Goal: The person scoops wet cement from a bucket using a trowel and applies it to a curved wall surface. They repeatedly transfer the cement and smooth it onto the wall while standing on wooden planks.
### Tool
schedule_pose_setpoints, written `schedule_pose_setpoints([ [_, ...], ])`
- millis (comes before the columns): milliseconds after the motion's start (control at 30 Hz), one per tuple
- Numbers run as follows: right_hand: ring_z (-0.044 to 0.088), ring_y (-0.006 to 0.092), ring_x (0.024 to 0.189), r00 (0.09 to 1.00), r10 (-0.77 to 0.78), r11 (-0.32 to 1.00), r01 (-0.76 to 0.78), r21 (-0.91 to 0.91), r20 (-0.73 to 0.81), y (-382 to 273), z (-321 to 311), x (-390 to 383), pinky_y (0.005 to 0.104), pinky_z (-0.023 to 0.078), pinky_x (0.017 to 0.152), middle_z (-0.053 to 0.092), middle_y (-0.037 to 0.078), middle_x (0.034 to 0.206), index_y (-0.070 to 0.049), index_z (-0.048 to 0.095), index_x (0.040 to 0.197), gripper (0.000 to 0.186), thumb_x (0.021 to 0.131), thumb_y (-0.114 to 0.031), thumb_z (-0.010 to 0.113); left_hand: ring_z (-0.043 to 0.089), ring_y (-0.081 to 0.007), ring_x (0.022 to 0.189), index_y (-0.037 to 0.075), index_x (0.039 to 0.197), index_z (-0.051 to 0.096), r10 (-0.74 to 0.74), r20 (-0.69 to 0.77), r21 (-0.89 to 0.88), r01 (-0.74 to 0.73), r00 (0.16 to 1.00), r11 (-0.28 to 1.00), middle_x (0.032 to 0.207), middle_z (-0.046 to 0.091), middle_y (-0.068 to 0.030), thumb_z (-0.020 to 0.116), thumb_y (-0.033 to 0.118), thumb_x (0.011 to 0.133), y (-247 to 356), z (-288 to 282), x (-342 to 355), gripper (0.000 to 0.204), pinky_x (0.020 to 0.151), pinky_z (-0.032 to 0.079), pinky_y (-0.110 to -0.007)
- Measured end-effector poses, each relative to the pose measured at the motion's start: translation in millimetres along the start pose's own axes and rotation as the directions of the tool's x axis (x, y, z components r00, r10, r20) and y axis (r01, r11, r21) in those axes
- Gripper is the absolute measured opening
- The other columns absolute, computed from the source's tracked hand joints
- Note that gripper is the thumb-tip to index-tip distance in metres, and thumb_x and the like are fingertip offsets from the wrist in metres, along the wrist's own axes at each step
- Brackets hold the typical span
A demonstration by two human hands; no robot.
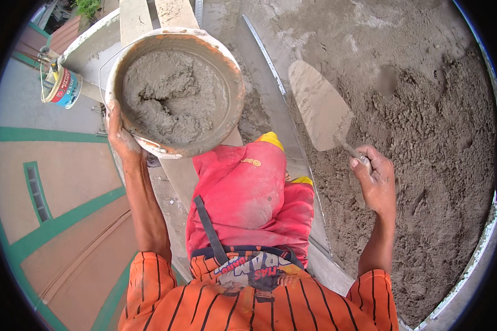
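My left hand (122, 132) grips the near left rim of a round bucket (234, 118). Wet grey mortar (174, 94) fills much of it, with a dark hollow scooped near the middle. In my right hand (376, 175) is the handle of a trowel (320, 105); its pointed blade is coated with mortar and aims away from me. The trowel is in front of a rough plastered wall (414, 165) on my right, and I cannot tell whether the blade touches it.
Wooden planks (135, 22) run beneath the bucket. A metal straight strip (264, 54) edges the plaster. At far left, a paint pail (66, 87) holding tools hangs or stands by a ledge, above a building (66, 182) with green bands.
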State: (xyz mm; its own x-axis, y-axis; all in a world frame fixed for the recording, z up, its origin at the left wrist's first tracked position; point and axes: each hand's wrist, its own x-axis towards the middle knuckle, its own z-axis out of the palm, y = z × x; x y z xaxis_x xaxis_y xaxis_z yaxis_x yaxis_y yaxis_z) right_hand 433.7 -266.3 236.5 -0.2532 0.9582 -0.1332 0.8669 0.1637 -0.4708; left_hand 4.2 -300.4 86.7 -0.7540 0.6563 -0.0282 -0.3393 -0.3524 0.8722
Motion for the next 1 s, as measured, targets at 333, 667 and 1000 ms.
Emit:
schedule_pose_setpoints([
  [333,0.064,0.0422,0.085,0.891,-0.304,0.864,0.407,-0.297,0.338,-108.5,92.1,140.2,0.0508,0.049,0.077,0.066,0.022,0.084,-0.002,0.064,0.099,0.035,0.088,-0.035,0.059,0.051,-0.0186,0.116,-0.005,0.134,0.047,0.177,0.117,0.251,-0.202,0.977,0.947,0.123,0.053,-0.013,0.051,0.021,0.101,-30.4,52.5,-34.7,0.043,0.101,0.039,-0.033],
  [667,0.056,0.0396,0.067,0.908,-0.331,0.944,0.318,0.094,0.257,-73.0,103.2,128.0,0.0459,0.044,0.063,0.06,0.021,0.072,0.0,0.061,0.086,0.031,0.087,-0.031,0.061,0.049,-0.0197,0.121,-0.008,0.136,0.044,0.288,0.052,0.363,-0.287,0.956,0.886,0.128,0.051,-0.0142,0.048,0.024,0.102,-21.1,39.5,-21.8,0.046,0.104,0.038,-0.034],
  [1000,0.059,0.0304,0.064,0.92,-0.351,0.908,0.289,0.302,0.175,-68.7,108.9,112.9,0.04,0.045,0.062,0.061,0.018,0.072,0.001,0.063,0.091,0.03,0.083,-0.028,0.067,0.054,-0.0239,0.118,-0.004,0.131,0.05,0.003,0.017,-0.018,-0.003,1.0,1.0,0.129,0.056,-0.0139,0.045,0.026,0.1,-7.4,-23.1,12.7,0.043,0.104,0.04,-0.038],
])
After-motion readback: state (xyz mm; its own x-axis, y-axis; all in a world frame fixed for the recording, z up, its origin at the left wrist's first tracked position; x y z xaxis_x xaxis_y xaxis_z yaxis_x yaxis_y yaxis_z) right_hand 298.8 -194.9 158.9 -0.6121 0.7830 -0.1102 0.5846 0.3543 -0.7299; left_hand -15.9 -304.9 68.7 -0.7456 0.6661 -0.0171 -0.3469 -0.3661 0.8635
